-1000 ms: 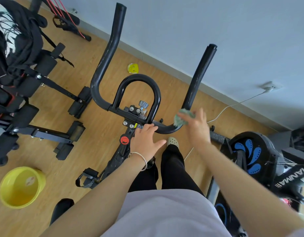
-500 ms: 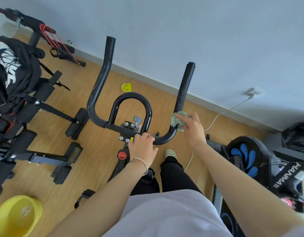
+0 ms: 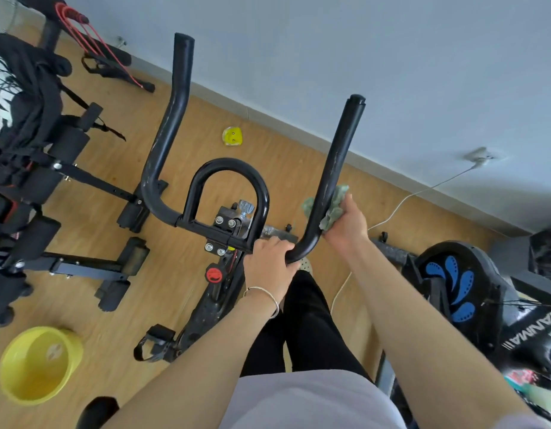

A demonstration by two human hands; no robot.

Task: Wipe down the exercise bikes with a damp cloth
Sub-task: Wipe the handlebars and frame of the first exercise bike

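- The right hand [image 3: 345, 226] clutches the green cloth [image 3: 334, 205] and presses it against the outer side of the handlebar [image 3: 340, 150], low on its right upright.
- Wrapping the cloth fully round the tube would clean every side in one stroke toward the end cap [image 3: 356, 100].
- The left hand [image 3: 268, 261] grips the handlebar at its bend, bracing it.
- The yellow basin [image 3: 35, 363] sits on the floor, well apart.
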